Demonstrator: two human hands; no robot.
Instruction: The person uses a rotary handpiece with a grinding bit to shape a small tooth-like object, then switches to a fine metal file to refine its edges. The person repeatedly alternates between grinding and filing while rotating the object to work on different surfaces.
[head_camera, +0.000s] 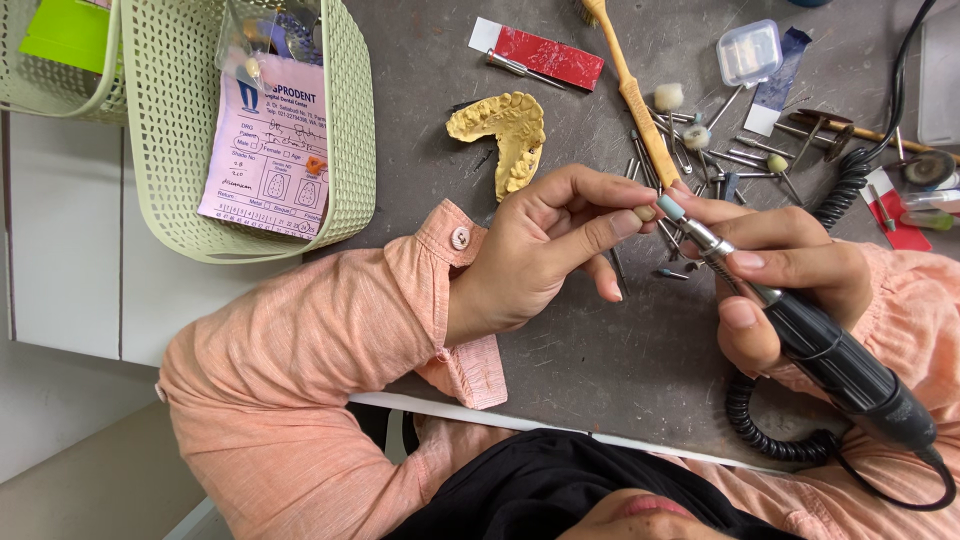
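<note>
Your left hand (545, 245) is pinched shut on a small pale tooth-sized piece (646, 213), held between thumb and forefinger above the grey worktop (600, 360). Your right hand (790, 275) is clamped around a black-and-silver rotary handpiece (800, 330); its pale blue cylindrical tip (671, 208) lies just right of the piece, touching or nearly so; contact cannot be told. The handpiece's long axis runs from near right up to far left, pointing at the piece. The left hand is the nearer one. A yellow plaster dental cast (508, 135) lies farther off, and loose metal burs (730, 155) sit behind the hands.
</note>
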